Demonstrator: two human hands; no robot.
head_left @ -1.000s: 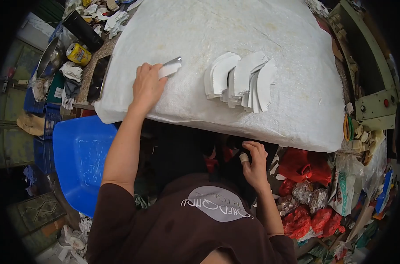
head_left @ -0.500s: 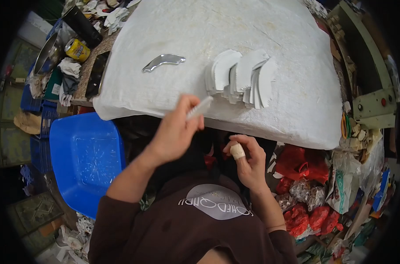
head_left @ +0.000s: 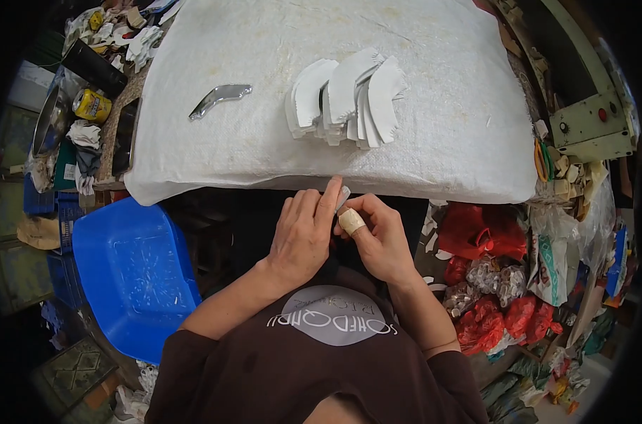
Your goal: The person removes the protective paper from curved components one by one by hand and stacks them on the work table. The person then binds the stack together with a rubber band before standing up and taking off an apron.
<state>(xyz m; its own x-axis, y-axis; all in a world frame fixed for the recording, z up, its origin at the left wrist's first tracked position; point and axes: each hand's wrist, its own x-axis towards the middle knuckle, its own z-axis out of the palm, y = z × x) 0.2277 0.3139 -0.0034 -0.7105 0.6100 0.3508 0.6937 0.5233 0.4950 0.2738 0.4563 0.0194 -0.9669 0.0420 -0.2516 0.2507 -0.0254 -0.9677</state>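
Observation:
In front of my torso, just below the table's edge, my two hands meet at a small white curved piece point(head_left: 343, 198). My left hand point(head_left: 300, 237) holds it from one side, its index finger stretched along it. My right hand point(head_left: 382, 244) is closed in a pinch at the piece's other side, its thumb wrapped in beige tape point(head_left: 351, 222). Much of the piece is hidden by the fingers. Stacks of white crescent-shaped pieces point(head_left: 346, 88) with notched edges stand on the table beyond. To their left lies a shiny, bent metal plate point(head_left: 221, 98).
White sheeting point(head_left: 448, 134) covers the table. A blue tub point(head_left: 134, 275) is at lower left, with a yellow can point(head_left: 91, 104) and dark cylinder point(head_left: 95, 67) above it. Red plastic bags point(head_left: 487, 233) lie at right, below a greenish machine point(head_left: 593, 120).
My left hand has come down and right with the white piece, meeting my right hand. The view has shifted, so the table things appear farther left.

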